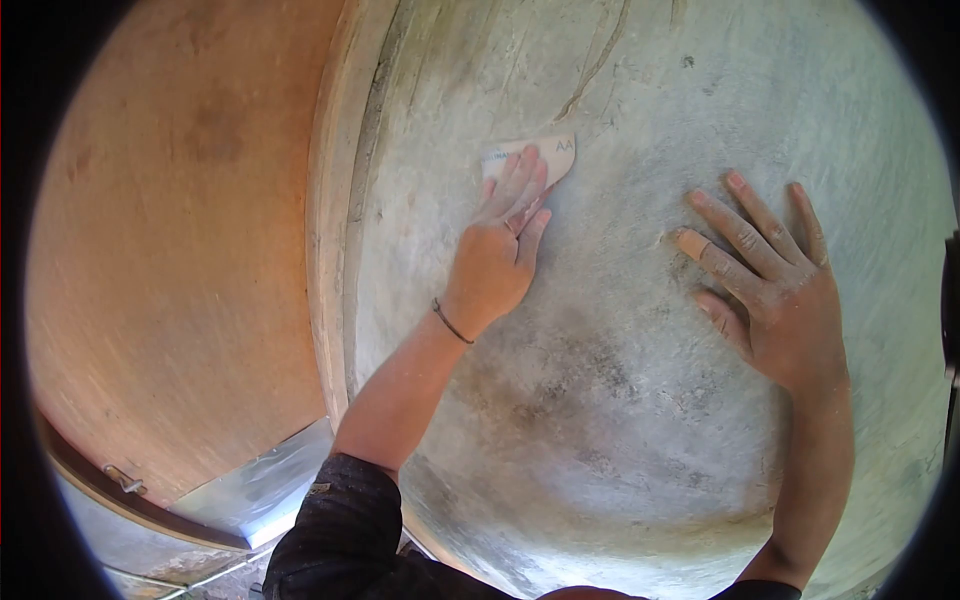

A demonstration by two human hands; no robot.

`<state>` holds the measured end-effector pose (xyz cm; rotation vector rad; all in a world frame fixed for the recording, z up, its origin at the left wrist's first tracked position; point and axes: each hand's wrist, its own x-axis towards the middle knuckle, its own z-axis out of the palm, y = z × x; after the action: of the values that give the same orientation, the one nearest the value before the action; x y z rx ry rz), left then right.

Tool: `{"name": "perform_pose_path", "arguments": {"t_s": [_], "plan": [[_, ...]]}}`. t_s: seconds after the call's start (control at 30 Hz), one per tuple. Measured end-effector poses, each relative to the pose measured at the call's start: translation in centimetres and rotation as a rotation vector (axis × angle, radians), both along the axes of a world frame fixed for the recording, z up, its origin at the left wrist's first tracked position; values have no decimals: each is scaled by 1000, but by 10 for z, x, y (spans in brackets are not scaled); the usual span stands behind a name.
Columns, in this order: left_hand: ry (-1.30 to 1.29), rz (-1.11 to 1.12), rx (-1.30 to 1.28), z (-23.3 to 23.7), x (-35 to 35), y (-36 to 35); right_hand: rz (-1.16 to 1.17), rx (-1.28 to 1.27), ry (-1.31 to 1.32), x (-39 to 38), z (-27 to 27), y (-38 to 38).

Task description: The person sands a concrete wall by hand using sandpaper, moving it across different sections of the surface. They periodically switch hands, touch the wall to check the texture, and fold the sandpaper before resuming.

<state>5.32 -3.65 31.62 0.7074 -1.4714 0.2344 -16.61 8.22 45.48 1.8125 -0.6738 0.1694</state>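
Grey plastered wall [620, 420] filled most of the view. It was rough and streaked, with darker blotches low in the middle and scratch lines near the top. To its left stood a broad orange-brown wooden panel [180, 250]. A pale frame edge [335, 250] ran top to bottom between panel and wall. A shiny grey sheet [265, 490] lay at the foot of the panel.

The left arm came up from the bottom of the view in a dark sleeve [335, 530], bare from the elbow. The right arm rose bare along the right side.

Right hand [785, 300] lay flat against the wall. Its grip was apart, fingers spread and pointing up and left, holding nothing.

Left hand [495, 262] sat higher and to the left, well apart from the right. Its grip was together: fingers laid side by side, pinning a sheet of sandpaper [558, 155] to the wall. Could not tell whether the thumb tucked under the sheet.

The sandpaper was upper centre on the wall, touching the plaster. Its pale back faced out, with faint print and the letters "AA". The top right corner showed beyond the fingertips.

A thin dark wristband [452, 322] circled the left wrist. A small metal latch [125, 480] sat near the panel's lower edge.
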Motion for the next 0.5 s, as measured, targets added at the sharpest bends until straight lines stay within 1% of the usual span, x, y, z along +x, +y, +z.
{"name": "perform_pose_path", "arguments": {"t_s": [0.1, 0.2, 0.23, 0.3, 0.37, 0.4, 0.5], "plan": [[32, -19, 10, -31, -15, 12, 13, -7, -5, -2, -1, 1], [42, -43, 5, -43, -20, 11, 66, 12, -21, -1, -4, 2], [52, -39, 8, -36, -20, 9, 70, 15, -12, -2, -4, 3], [5, 6, -76, -3, -10, -2, 87, 31, -13, -5, -4, 4], [6, -11, -75, 35, 0, -11, 101, 32, -12, -7, -4, 6], [5, -37, -74, 44, 2, -11, 107, 32, -13, -8, -4, 6], [72, -80, -61, 41, 0, -3, 119, 18, -11, -7, -4, 5]]}}
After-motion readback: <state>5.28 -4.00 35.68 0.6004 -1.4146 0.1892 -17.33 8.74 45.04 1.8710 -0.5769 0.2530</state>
